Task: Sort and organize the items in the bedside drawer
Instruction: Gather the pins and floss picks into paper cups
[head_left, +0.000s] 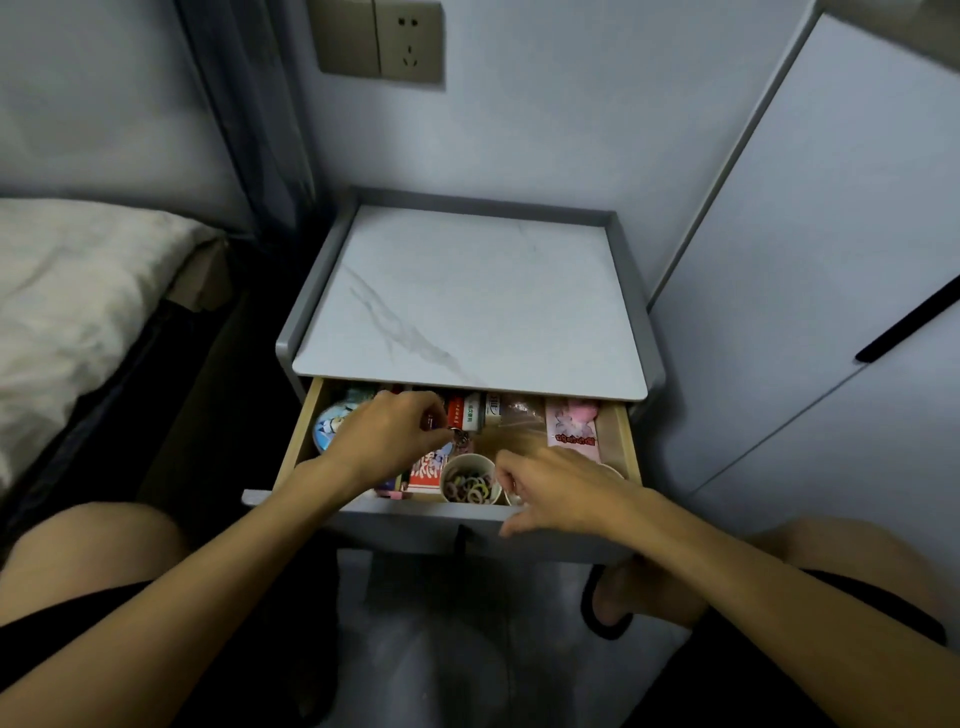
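The bedside drawer (618, 441) stands pulled open under the marble-topped nightstand. My left hand (387, 436) reaches into it and pinches a small keychain (461, 438) by its metal ring. My right hand (558, 491) hovers over the drawer's front right with fingers loosely curled, holding nothing that I can see; it hides most of a second cup (511, 496). A white paper cup (470, 486) of coloured hair ties stands at the front middle. A round tin (327, 428), a red-and-white packet (427, 470), small boxes (470, 410) and a pink packet (569, 428) lie inside.
The nightstand top (467, 306) is bare marble with a raised grey rim. A bed (67, 312) lies to the left, a white wardrobe door (831, 312) to the right. My knees and a foot in a black slipper (613, 603) are below the drawer front.
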